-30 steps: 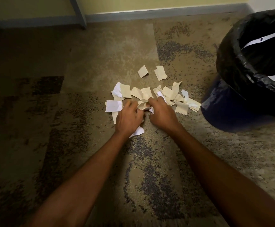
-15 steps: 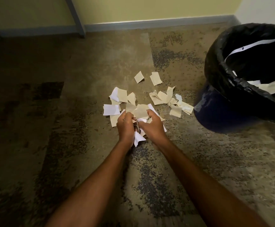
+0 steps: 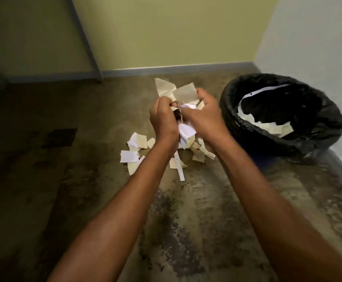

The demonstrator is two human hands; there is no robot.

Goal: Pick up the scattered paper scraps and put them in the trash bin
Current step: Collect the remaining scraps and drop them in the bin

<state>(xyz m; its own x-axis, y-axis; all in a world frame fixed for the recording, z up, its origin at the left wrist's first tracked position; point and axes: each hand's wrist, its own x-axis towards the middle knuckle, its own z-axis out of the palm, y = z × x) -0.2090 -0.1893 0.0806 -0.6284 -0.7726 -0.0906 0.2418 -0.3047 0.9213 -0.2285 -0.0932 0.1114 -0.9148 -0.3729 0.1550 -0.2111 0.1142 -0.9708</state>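
Observation:
A bunch of tan and white paper scraps (image 3: 178, 92) is held up above the floor between both hands. My left hand (image 3: 163, 117) grips it from the left and my right hand (image 3: 203, 115) grips it from the right, fingers curled round the paper. Several more scraps (image 3: 134, 150) lie scattered on the carpet under and left of my hands. The trash bin (image 3: 233, 110), lined with a black bag, stands to the right of my hands, with several scraps (image 3: 272, 127) inside it.
Mottled brown carpet (image 3: 84, 200) covers the floor. A yellow wall with a grey baseboard (image 3: 176, 70) runs along the back, and a white wall (image 3: 319, 58) stands right behind the bin. A grey post (image 3: 84, 39) rises at the back left.
Both hands have lifted off the floor with a gathered bunch of scraps and risen toward the bin's height. The camera has tilted up, showing more wall.

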